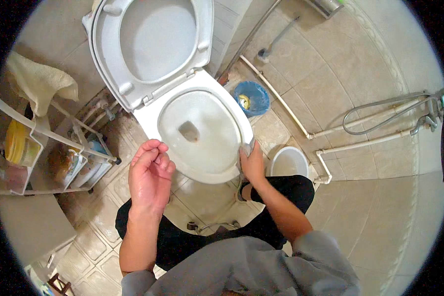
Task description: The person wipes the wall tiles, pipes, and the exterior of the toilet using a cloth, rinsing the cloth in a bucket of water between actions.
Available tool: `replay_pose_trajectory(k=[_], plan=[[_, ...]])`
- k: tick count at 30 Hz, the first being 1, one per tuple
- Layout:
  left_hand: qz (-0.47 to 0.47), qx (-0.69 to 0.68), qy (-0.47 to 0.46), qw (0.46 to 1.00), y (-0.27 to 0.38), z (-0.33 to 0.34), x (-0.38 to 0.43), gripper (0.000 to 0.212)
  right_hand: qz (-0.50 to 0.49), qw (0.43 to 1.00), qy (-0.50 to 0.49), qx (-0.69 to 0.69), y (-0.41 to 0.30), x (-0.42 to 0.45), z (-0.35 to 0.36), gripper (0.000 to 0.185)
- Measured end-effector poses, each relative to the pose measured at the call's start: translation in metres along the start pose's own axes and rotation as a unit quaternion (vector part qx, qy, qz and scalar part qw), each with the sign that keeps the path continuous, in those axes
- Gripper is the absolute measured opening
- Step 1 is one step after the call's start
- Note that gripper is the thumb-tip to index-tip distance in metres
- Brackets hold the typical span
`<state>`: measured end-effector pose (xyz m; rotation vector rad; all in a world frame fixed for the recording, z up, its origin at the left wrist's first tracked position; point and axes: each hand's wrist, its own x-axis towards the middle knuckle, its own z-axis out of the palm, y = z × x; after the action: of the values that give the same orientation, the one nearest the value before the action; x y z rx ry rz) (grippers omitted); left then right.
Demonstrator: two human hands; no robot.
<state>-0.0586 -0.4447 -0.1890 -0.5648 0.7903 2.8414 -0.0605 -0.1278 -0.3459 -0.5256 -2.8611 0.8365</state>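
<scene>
Before me stands a white ceramic toilet bowl (pixel 214 162), its lid and seat (pixel 109 40) tipped up against the back. My right hand (pixel 254 162) presses a grey cloth (pixel 248 147) onto the right side of the rim, fingers folded around it; part of the cloth is hidden under the hand. Off the left front of the bowl, my left hand (pixel 151 175) hovers palm up, its fingers curled in towards the thumb. Nothing shows in it. A little water lies in the dark drain opening (pixel 189 131).
Right of the bowl are a blue waste bin (pixel 257 97) with scraps inside and a white bucket (pixel 290 157). White pipes (pixel 362 146) and a shower hose (pixel 349 114) run along the tiled wall. A white rack (pixel 96 151) with containers and a hanging towel (pixel 46 79) stands left.
</scene>
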Motion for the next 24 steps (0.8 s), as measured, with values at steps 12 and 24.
replay_pose_trajectory(k=[12,24], plan=[[0.032,0.026,-0.016,0.999,0.001,-0.016,0.008,0.021,-0.107,0.977,-0.13,-0.129,-0.037,0.141,0.003,0.062],[0.001,-0.003,-0.02,1.0,-0.002,-0.003,-0.01,0.017,-0.025,0.996,-0.053,0.07,-0.001,-0.044,0.006,0.059]])
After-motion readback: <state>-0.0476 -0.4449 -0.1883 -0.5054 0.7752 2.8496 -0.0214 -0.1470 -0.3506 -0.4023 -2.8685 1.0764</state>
